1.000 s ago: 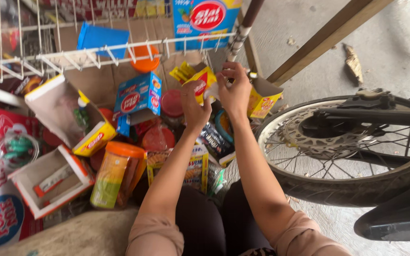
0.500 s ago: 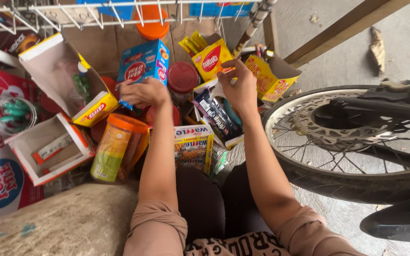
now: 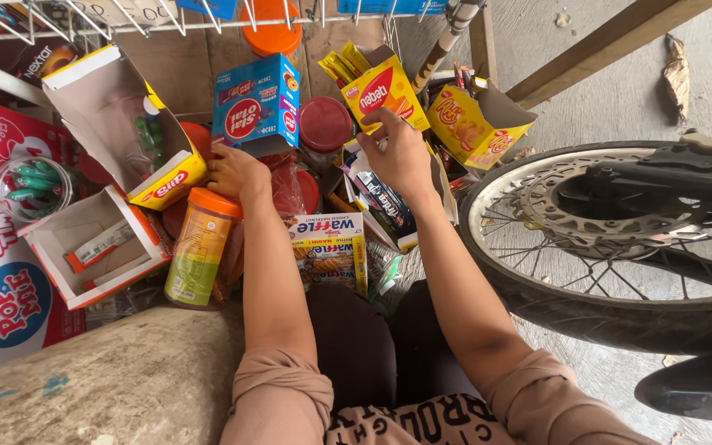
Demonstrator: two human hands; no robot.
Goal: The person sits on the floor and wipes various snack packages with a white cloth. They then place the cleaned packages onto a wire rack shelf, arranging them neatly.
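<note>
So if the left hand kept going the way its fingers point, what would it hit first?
Most likely the blue snack box standing just beyond the left hand; the fingers look to be at its lower edge already, though depth is hard to judge from above.

A small roadside shop: packed snack boxes (image 3: 255, 103), wire rack (image 3: 125, 21), motorbike wheel (image 3: 620, 239) alongside.

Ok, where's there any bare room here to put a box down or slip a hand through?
Bare concrete floor lies right of the yellow snack box, above the wheel. The grey ledge at lower left is bare too. Between the left hand and right hand, boxes and jars sit packed together, with no gap.
</note>
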